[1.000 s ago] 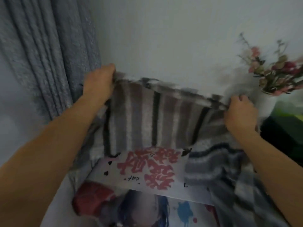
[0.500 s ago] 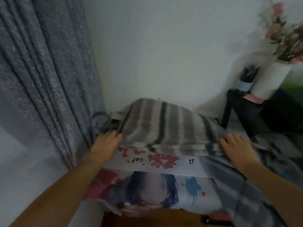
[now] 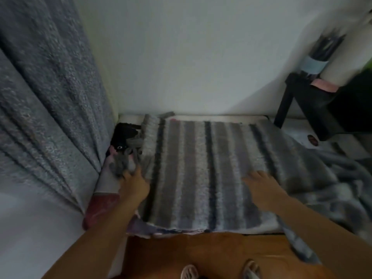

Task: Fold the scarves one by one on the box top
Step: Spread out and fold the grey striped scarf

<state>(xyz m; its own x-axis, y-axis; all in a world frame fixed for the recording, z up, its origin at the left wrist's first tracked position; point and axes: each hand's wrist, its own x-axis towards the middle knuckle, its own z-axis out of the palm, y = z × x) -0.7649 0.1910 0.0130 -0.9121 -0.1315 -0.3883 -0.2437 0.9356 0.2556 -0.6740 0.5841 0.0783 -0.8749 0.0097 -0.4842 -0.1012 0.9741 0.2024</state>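
A grey, white and dark striped scarf (image 3: 203, 170) lies spread flat over the box top (image 3: 104, 184), covering almost all of it. My left hand (image 3: 134, 185) rests at the scarf's left edge, its fingers touching the grey fringe there. My right hand (image 3: 261, 187) lies flat with straight fingers on the scarf's right part. A second blue-grey plaid scarf (image 3: 330, 190) is heaped to the right, hanging off the box's right side.
A grey curtain (image 3: 46, 101) hangs close on the left. A white wall is behind the box. A black stool (image 3: 302, 101) with items on it stands at the back right. Brown floor (image 3: 201, 254) and my feet are below the box's front edge.
The striped scarf was held up in the air by both hands, then came down and now lies spread flat across the box top. Both hands have let go and rest on it.
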